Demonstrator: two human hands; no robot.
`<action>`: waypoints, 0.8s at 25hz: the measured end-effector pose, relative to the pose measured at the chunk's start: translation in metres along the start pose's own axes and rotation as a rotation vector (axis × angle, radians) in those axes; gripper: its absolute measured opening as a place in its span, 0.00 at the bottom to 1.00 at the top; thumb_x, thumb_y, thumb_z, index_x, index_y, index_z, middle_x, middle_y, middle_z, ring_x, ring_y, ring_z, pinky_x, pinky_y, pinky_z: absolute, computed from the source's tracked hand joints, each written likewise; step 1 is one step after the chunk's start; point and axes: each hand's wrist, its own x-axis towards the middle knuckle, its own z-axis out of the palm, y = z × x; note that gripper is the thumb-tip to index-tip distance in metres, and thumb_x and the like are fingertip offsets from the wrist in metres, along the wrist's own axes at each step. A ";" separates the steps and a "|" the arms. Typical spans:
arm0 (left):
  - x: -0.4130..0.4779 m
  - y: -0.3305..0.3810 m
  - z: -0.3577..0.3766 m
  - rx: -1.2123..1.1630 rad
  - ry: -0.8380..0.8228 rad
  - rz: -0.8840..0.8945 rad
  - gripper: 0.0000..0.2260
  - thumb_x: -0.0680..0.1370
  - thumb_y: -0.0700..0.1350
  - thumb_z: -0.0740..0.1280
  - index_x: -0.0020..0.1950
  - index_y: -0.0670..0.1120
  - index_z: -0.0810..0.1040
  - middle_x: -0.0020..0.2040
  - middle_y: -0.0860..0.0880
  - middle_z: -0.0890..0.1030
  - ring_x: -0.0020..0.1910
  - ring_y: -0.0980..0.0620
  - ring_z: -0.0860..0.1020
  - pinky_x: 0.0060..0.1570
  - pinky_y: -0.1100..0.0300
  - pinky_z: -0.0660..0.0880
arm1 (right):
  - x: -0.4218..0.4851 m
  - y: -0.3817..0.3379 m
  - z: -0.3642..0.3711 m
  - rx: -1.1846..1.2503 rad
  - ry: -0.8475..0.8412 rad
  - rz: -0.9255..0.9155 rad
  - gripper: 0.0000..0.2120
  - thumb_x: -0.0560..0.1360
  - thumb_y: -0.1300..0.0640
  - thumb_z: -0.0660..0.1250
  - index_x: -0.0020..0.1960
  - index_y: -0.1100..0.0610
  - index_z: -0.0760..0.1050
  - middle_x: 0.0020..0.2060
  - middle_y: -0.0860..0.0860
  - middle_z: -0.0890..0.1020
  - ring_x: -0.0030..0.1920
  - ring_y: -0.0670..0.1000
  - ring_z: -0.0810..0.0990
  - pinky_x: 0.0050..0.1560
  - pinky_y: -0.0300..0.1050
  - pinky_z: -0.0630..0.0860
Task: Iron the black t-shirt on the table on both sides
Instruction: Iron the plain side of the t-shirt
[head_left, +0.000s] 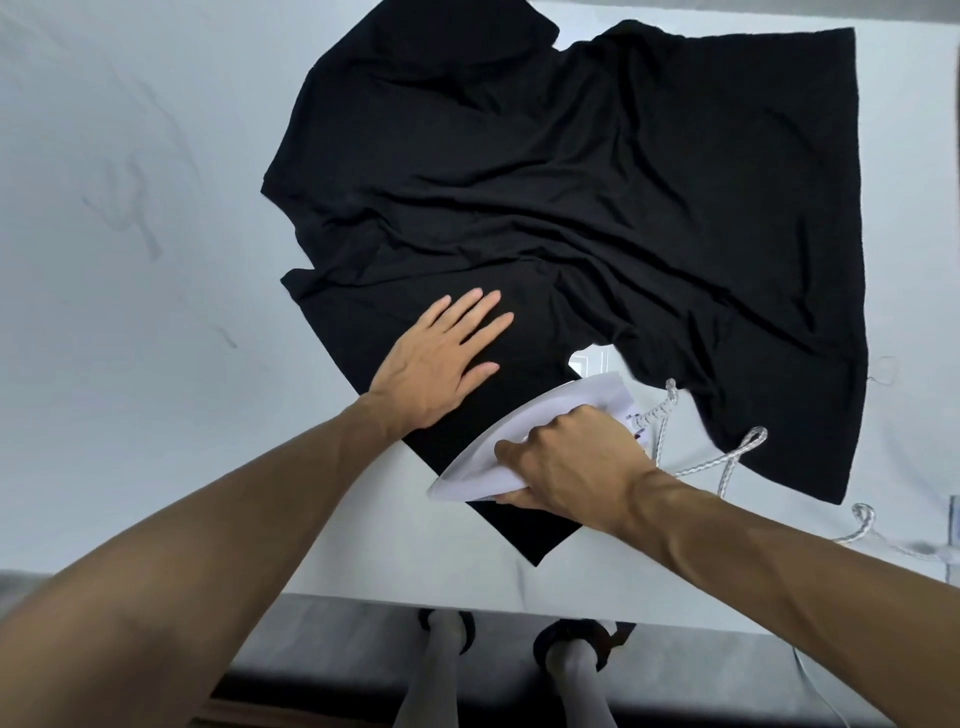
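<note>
The black t-shirt (571, 197) lies spread and wrinkled across the white table (130, 312), one sleeve pointing toward me at the near edge. My left hand (441, 358) presses flat on that near sleeve, fingers straight. My right hand (566, 467) grips the handle of a white iron (524, 431), which sits on the sleeve just right of my left hand, its tip pointing left and toward me.
The iron's braided white cord (727, 457) loops over the table to the right of the iron and trails off toward the right edge. The table's front edge (467, 597) runs just below the sleeve. My legs and feet show under it.
</note>
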 end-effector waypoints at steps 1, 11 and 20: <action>-0.002 -0.001 -0.001 0.007 -0.012 -0.014 0.26 0.84 0.58 0.47 0.81 0.50 0.51 0.81 0.47 0.52 0.80 0.48 0.51 0.77 0.49 0.52 | -0.007 0.001 0.003 0.004 -0.011 -0.009 0.21 0.65 0.34 0.72 0.33 0.52 0.75 0.16 0.49 0.67 0.19 0.54 0.54 0.29 0.39 0.39; -0.002 0.003 -0.003 0.047 -0.020 -0.007 0.26 0.84 0.58 0.46 0.81 0.50 0.51 0.81 0.47 0.53 0.80 0.48 0.51 0.77 0.50 0.52 | -0.069 0.009 0.030 -0.016 -0.082 -0.014 0.19 0.66 0.38 0.73 0.37 0.54 0.76 0.16 0.50 0.68 0.18 0.53 0.55 0.27 0.37 0.41; -0.006 0.010 -0.009 0.067 -0.040 -0.041 0.25 0.84 0.57 0.43 0.80 0.49 0.49 0.81 0.46 0.52 0.80 0.47 0.51 0.77 0.50 0.52 | -0.111 0.013 0.041 -0.024 -0.139 -0.033 0.22 0.65 0.34 0.72 0.39 0.53 0.78 0.17 0.50 0.72 0.16 0.53 0.68 0.25 0.39 0.48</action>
